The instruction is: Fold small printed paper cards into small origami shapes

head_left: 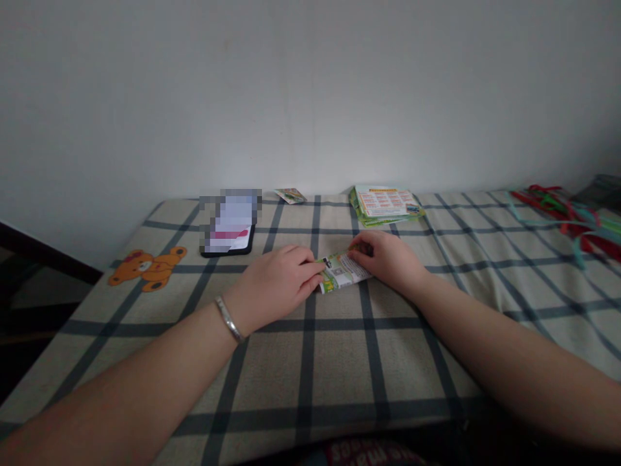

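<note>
A small folded printed paper (342,272), green and white with a dark square code on it, lies on the checked tablecloth between my hands. My left hand (279,279), with a silver bangle at the wrist, pinches the paper's left end. At its right end, the fingers of my right hand (387,257) are closed on the paper's upper edge. Parts of both ends are covered by my fingers.
Behind my right hand lies a stack of printed leaflets (388,202). A small folded paper piece (291,195) sits near the wall. Further left are a phone (235,223) and a bear cutout (148,266). Coloured ribbons (567,220) lie at the far right.
</note>
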Tool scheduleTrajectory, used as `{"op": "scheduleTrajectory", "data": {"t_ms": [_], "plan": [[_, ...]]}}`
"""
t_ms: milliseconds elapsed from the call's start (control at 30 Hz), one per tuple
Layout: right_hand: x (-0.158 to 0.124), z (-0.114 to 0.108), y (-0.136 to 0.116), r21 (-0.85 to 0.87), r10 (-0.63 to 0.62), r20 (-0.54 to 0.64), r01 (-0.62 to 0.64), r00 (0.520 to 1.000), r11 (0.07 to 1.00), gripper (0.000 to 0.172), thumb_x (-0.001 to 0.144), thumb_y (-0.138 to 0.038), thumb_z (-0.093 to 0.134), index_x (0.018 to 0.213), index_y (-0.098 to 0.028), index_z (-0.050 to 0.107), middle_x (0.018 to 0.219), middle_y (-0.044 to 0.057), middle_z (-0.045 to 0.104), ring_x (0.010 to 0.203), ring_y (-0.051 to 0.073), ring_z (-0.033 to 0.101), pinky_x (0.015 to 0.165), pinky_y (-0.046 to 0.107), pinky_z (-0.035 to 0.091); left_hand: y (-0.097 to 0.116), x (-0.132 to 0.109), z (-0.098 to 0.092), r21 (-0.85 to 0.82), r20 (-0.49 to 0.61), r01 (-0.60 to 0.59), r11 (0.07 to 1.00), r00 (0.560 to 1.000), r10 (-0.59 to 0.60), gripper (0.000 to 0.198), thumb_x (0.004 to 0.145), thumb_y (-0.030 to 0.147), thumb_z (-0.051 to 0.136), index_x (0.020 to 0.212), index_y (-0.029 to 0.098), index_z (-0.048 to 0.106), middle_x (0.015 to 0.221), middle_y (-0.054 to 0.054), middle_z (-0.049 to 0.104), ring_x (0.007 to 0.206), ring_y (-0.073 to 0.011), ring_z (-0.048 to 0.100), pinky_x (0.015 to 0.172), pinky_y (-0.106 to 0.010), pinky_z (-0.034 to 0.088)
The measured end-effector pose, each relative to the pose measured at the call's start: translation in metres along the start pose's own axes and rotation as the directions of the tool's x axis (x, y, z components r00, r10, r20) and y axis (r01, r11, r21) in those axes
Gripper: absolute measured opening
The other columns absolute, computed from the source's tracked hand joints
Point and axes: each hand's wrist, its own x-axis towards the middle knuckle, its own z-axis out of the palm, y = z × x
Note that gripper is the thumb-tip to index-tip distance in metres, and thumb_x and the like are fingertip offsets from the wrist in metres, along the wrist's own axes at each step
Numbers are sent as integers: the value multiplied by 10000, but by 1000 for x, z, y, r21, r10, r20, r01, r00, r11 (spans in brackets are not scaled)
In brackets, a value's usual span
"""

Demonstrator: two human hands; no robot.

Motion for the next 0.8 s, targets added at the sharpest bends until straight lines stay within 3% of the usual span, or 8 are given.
{"op": "scheduleTrajectory", "data": {"t_ms": [100,167,267,367,533,800], "plan": [[-2,1,3,25,-59,-65,60,996,998,233,844,-294,595,1050,-222,676,901,37,667,740,161,591,638,280,438,-1,0,-2,7,12,-19,1000,1000,19,287,961,304,457,1131,206,666,1023,-55,619,957,-207,569,833,-368,509],[-3,1,6,60,-170,-116,178,979,982,237,852,-298,603,1058,-226,694,1011,61,643,859,176,605,749,306,476,-1,0,-3,22,23,-37,999,999,37,283,959,304,466,1150,213,653,1031,-50,611,967,-208,565,845,-373,507],[-4,-3,9,95,-390,-113,400,914,911,174,860,-334,625,950,-237,738,1092,74,626,998,198,589,886,355,466,-1,-1,-5,72,37,-55,996,998,52,294,963,323,460,1172,217,638,1041,-57,599,982,-220,562,853,-393,509],[-6,-6,7,100,-548,-11,546,837,832,213,857,-394,638,977,-255,745,1068,60,666,995,201,587,895,371,463,-3,-2,-6,109,45,-65,992,997,61,309,961,341,460,1196,228,624,1056,-69,591,996,-233,561,849,-408,515],[-10,-8,2,65,-559,79,555,826,829,294,857,-428,632,1074,-253,725,1084,46,691,969,193,610,865,345,476,-13,-3,-7,66,61,-109,992,993,105,316,934,313,506,1227,253,607,1094,-62,589,1027,-227,556,882,-405,507],[-14,-9,-2,-4,-525,79,527,847,850,305,871,-433,608,1077,-239,724,1109,50,693,987,205,612,871,349,477,-23,-6,-15,-2,86,-165,986,983,165,293,867,248,585,1146,300,655,1169,-45,607,1044,-216,583,887,-378,500]]}}
